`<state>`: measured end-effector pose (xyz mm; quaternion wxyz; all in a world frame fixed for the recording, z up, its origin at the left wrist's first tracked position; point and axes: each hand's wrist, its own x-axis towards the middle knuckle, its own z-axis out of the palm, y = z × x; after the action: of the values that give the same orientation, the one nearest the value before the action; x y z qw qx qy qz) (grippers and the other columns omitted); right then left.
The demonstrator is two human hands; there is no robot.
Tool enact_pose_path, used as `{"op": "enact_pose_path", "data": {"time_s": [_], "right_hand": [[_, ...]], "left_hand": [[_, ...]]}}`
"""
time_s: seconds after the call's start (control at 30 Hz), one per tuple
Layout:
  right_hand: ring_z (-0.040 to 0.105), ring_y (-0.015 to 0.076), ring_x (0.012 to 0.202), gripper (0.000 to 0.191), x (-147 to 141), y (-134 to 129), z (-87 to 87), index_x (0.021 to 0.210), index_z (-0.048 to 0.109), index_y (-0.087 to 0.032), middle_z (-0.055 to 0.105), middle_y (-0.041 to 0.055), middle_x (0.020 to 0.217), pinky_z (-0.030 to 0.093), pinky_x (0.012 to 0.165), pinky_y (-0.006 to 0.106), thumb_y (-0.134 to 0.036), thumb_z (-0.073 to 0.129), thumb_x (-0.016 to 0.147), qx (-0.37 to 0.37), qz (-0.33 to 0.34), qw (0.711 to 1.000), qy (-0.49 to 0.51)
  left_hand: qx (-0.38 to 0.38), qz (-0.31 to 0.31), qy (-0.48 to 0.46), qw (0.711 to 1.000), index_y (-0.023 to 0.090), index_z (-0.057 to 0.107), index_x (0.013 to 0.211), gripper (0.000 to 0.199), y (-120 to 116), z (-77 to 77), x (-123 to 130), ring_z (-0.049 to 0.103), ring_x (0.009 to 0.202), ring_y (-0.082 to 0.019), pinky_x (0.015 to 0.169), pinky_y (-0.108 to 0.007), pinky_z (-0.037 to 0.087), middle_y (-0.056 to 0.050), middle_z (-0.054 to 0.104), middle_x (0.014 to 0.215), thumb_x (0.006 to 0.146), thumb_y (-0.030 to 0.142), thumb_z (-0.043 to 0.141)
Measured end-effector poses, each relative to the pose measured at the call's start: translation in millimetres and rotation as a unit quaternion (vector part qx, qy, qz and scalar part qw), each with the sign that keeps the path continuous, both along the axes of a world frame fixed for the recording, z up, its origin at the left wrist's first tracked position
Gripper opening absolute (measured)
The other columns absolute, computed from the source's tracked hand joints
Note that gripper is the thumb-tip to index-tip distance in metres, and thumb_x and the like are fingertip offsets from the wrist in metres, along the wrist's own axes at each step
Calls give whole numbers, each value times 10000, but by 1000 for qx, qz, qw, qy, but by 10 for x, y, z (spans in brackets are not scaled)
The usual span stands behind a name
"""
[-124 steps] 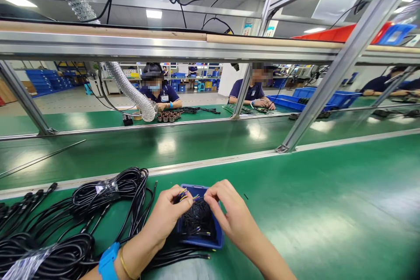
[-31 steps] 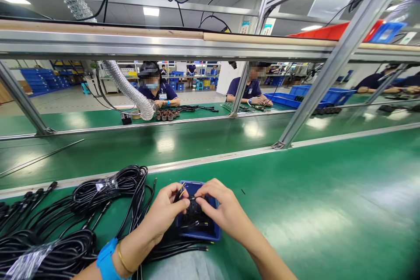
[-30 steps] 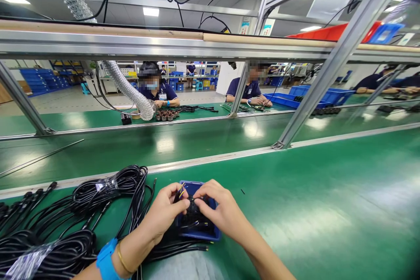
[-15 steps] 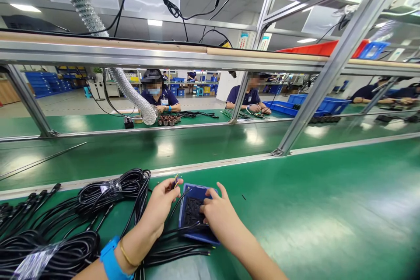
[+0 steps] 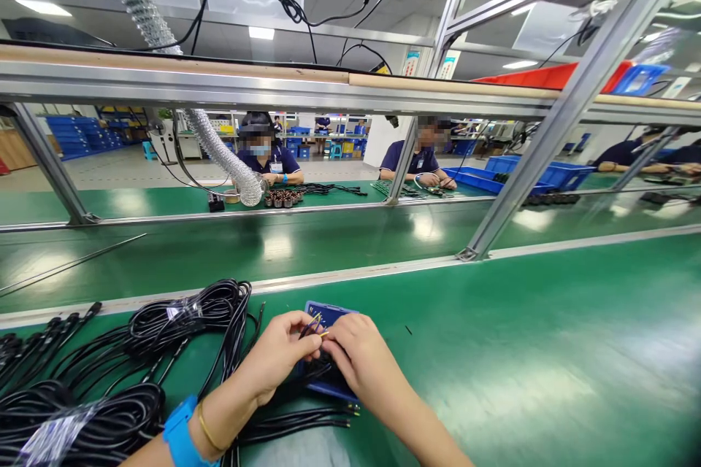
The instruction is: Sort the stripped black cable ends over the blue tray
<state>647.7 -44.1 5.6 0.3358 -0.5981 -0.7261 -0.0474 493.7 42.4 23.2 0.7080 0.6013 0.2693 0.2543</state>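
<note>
Over a small blue bin point(image 5: 331, 388), my two hands meet with their fingertips almost touching. My left hand point(image 5: 277, 356) is closed in a pinch on the stripped end of a black cable, whose thin yellow and dark wires point(image 5: 316, 321) fan out between the fingers. My right hand point(image 5: 361, 354) has its thumb and fingers pressed together at the tip of a yellow wire. Whatever small piece it may hold is hidden. Small black pieces lie in the bin, mostly covered by my hands. Several black cable ends point(image 5: 307, 419) lie in front of it.
Coiled black cables point(image 5: 191, 314) fill the bench's left side, with a tied bundle point(image 5: 82, 419) nearer me. A short black piece point(image 5: 408, 330) lies on the green mat to the right. Beyond, a metal frame post point(image 5: 526, 131) rises, and co-workers sit at the far bench.
My right hand has come up out of the bin and moved left to the wires. Its fingers, spread before, are now pinched together. My left hand has shifted slightly right and lower.
</note>
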Motion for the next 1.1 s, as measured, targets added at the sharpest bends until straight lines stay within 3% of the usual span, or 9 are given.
{"op": "enact_pose_path", "data": {"time_s": [0.17,0.47,0.77,1.1], "right_hand": [[598,197,793,158,8,-18,18,844,627,-216,671,25,818,477,730,327,-199,513,952,7,-7,986,165],[573,209,808,176,53,-50,45,880,602,-216,644,46,833,468,732,338,-192,450,966,20,-8,989,144],[599,190,778,201,-22,-68,88,806,613,-221,655,16,796,449,735,300,-232,481,958,-37,-20,980,193],[592,186,722,177,-119,-20,-34,772,588,-215,644,12,749,436,709,301,-228,511,932,53,-69,977,193]], "left_hand": [[-12,0,12,1000,139,631,778,226,25,17,-19,523,686,-129,624,-249,385,3,611,759,603,205,758],[2,11,21,1000,148,628,749,212,43,12,-23,544,792,-155,759,-272,386,-3,633,795,585,169,761],[15,4,41,999,156,583,717,228,21,68,-23,506,745,-144,741,-269,368,20,583,741,565,161,753],[18,23,31,999,164,564,685,210,32,32,-27,497,723,-140,715,-263,360,26,577,715,569,166,739]]}}
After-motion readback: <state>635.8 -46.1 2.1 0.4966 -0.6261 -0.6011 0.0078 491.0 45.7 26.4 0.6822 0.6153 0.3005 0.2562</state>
